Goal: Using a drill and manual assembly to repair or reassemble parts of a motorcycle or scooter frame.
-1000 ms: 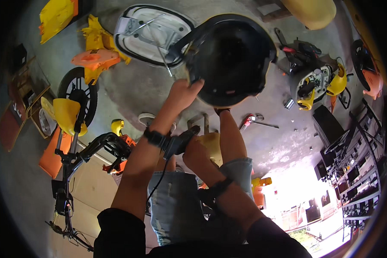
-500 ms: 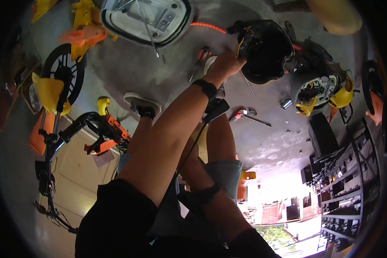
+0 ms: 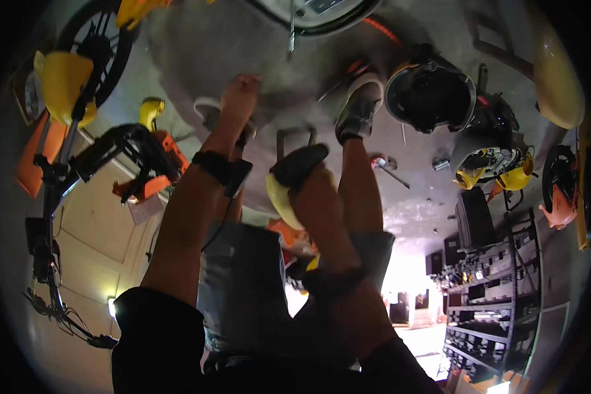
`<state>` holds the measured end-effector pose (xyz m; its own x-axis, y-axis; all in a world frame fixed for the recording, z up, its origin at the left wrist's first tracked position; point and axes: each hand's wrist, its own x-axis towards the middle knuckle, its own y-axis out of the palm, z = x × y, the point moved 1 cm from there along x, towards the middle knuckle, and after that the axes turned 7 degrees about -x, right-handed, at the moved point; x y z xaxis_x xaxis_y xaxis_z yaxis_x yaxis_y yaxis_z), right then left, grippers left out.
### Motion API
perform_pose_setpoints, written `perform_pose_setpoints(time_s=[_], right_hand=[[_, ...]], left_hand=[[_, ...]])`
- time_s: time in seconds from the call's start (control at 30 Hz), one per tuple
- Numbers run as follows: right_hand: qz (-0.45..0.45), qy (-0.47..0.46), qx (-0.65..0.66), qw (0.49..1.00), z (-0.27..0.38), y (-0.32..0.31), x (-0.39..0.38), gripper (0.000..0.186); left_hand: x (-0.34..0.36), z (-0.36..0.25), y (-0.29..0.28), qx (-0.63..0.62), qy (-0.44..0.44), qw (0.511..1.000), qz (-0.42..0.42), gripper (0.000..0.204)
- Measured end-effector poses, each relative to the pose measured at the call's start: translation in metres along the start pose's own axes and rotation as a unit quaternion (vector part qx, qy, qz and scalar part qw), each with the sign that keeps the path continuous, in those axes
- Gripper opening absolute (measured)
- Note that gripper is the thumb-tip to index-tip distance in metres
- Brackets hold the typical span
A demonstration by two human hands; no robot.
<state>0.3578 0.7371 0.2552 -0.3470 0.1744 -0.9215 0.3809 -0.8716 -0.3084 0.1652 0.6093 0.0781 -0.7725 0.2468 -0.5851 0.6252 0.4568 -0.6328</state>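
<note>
My left hand (image 3: 240, 98) hangs over the floor in front of my left shoe (image 3: 209, 111), its fingers curled in. Anything inside it is hidden. In front of my body, my right hand (image 3: 312, 194) is closed on a yellow part with a black end; the yellow surface (image 3: 282, 200) shows to the left of the hand, and the black end (image 3: 301, 165) points up and away. Fingers on the far side are hidden. Right of my right shoe (image 3: 361, 108), a black hollow shell (image 3: 430, 95) lies on the floor, apart from both hands.
A white, black-edged tray (image 3: 315, 20) stands ahead. Tools (image 3: 389, 167) lie by my right leg. A black scooter frame (image 3: 121, 148) and a wheel (image 3: 95, 49) are at left. Vehicle parts (image 3: 496, 151) and metal shelving (image 3: 486, 302) stand at right.
My left hand has left the black shell and moved left. My right hand, hidden before, has come forward with the yellow part. The whole view has shifted.
</note>
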Motion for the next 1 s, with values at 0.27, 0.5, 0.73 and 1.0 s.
perform_pose_setpoints(time_s=[0.27,0.5,0.73,1.0], right_hand=[[-0.107,0.064,0.070,0.990,-0.012,-0.046,0.035,0.042],[-0.113,0.053,0.063,0.990,0.021,-0.040,0.039,0.044],[-0.148,-0.060,0.041,0.986,0.037,-0.021,0.038,0.037],[-0.046,0.070,0.077,0.993,0.017,-0.066,0.033,0.044]], left_hand=[[-0.201,0.081,0.040,0.179,0.016,0.863,0.472,0.064],[-0.190,0.038,0.074,0.286,-0.067,0.821,0.490,0.081],[-0.177,0.040,0.046,0.265,-0.066,0.860,0.432,0.047],[-0.087,-0.046,0.024,0.400,0.002,0.767,0.502,0.055]])
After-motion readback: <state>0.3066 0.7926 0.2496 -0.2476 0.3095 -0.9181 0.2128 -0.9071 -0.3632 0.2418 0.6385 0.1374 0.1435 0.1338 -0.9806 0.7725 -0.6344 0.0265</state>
